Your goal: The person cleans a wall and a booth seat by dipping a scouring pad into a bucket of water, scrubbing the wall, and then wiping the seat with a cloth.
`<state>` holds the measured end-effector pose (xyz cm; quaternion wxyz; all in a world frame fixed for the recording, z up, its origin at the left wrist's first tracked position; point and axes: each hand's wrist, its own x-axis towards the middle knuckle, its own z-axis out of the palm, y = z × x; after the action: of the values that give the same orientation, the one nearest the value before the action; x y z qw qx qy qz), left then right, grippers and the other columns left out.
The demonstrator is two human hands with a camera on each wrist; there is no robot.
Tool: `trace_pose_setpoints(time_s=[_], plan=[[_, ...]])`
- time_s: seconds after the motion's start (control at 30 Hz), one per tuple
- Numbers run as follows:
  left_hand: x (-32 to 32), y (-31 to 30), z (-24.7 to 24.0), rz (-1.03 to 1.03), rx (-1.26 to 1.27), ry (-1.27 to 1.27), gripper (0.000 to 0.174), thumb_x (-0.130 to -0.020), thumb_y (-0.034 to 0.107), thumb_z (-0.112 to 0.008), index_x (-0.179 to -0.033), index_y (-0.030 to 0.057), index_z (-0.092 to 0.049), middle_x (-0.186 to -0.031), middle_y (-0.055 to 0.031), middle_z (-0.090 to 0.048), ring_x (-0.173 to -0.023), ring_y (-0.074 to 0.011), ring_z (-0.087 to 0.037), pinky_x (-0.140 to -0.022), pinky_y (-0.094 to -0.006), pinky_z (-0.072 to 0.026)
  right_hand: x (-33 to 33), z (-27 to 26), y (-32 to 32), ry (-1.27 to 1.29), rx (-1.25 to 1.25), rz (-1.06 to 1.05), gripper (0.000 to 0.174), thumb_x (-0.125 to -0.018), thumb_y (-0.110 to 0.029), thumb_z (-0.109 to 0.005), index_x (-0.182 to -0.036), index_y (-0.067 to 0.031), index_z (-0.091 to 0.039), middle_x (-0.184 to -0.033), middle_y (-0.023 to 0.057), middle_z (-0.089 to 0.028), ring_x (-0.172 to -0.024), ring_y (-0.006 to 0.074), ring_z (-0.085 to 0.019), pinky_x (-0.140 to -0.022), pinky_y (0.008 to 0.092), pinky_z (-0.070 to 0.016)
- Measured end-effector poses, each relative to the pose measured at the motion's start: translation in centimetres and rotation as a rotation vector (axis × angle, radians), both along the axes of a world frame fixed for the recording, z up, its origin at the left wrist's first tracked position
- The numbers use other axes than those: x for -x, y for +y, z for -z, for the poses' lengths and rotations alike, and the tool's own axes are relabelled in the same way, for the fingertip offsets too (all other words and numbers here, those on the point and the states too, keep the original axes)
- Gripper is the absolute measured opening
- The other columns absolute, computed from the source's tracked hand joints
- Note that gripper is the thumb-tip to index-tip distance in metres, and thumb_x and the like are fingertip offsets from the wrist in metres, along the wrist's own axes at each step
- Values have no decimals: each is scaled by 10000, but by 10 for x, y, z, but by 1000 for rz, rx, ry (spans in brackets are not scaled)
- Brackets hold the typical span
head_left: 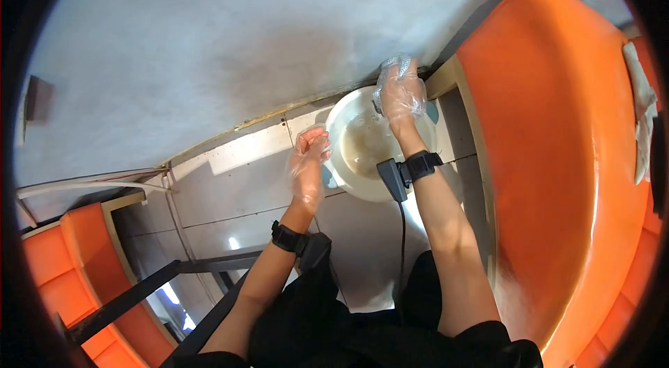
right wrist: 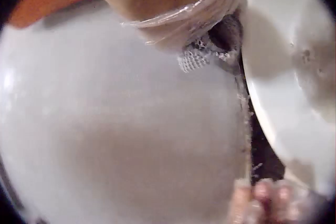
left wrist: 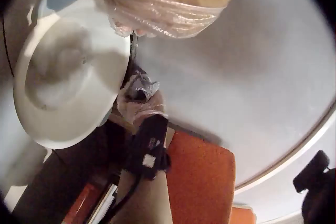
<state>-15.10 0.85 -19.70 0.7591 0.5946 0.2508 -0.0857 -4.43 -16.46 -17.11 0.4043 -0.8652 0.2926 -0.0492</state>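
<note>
My right hand [head_left: 403, 93], in a clear plastic glove, grips a greyish cloth with a mesh-like patch [right wrist: 194, 60] against the foot of the pale wall, above the far rim of a basin. The white basin [head_left: 340, 111] has blue-grey handles and murky water in it, and stands on the floor by the wall. My left hand [head_left: 307, 162], gloved in the same clear plastic, hovers at the basin's left rim with its fingers loosely bent and nothing seen between them. In the left wrist view, the left fingers are partly hidden behind the glove's cuff.
An orange padded bench [head_left: 543, 124] closes off the right side, with a light cloth [head_left: 640, 103] over its back. Another orange seat [head_left: 70, 277] and a dark table frame [head_left: 125, 302] stand at the left. Grey floor tiles [head_left: 216, 228] show between them.
</note>
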Motion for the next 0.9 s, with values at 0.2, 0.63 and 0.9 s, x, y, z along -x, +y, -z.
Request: trace_pose_setpoints(time_s=[0.2,0.63,0.9], plan=[[7,-11,-12,75,-10,19,177,-961,154,-562,-1124,93,-597,-1064,4,-605,-983,-110,-559,-844,-255,-446,-7,26,-5,-51,-81,-60,386,-926,-331,-489,-1160,-26,-520,-1002,255,-651,-927,428,-630,-831,479,-491],[4,-5,-27,186,137,-66,578,-970,380,-556,-1458,145,-355,-1399,-92,-439,-1247,-213,-449,-1012,-376,-396,35,-11,27,7,-483,-198,664,-963,-407,-473,-1435,32,-316,-1324,308,-504,-1232,417,-498,-1036,407,-378],[0,-26,-32,153,391,-75,762,-979,382,-544,-1552,226,-67,-1557,-64,-221,-1437,-221,-191,-1168,-404,-133,90,-6,47,-4,-788,-398,640,-992,-471,-437,-1405,15,-394,-1318,202,-525,-1202,291,-510,-1036,354,-367]])
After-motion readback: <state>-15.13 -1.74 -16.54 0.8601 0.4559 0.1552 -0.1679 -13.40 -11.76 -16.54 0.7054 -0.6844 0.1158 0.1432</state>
